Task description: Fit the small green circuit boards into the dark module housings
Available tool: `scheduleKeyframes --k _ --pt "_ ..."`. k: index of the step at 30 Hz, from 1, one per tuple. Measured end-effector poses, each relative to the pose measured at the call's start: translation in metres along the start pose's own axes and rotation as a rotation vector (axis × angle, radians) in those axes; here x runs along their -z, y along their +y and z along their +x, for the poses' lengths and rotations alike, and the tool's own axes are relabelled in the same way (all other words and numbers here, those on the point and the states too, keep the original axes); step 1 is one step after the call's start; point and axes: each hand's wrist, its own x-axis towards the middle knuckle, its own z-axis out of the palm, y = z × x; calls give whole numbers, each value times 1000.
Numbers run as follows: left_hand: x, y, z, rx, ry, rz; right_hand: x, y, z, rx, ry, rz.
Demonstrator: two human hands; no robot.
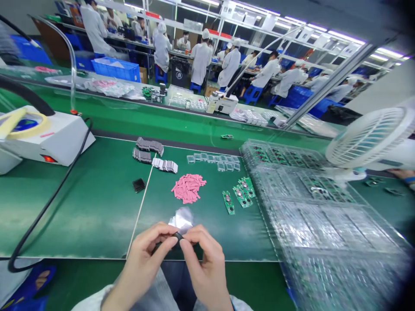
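Observation:
My left hand (144, 259) and my right hand (207, 263) meet at the front edge of the green mat (106, 203). Between their pinched fingertips they hold a small black piece (178, 236). Just beyond lie shiny clear film sheets (182, 219). Farther up is a pile of pink strips (189, 188). Green circuit boards (228, 202) lie to its right, and clear square covers (214, 159) sit in rows behind. Stacked dark-and-white pieces (149, 146) stand at the back left, with black squares (138, 185) below them.
Clear plastic trays (314, 211) fill the right side, beside a white fan (369, 138). At left stands a white machine (55, 134) with a black cable (48, 203). A green conveyor (181, 122) runs behind. Several people in white coats work in the background.

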Motion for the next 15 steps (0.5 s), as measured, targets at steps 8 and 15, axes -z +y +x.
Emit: scheduleKeyframes --k 8,15 --pt "-2 1 -12 -160 69 164 2 -4 -6 -21 5 50" --pt "-5 3 -9 -8 18 -66 8 -11 -9 -60 -48 76"
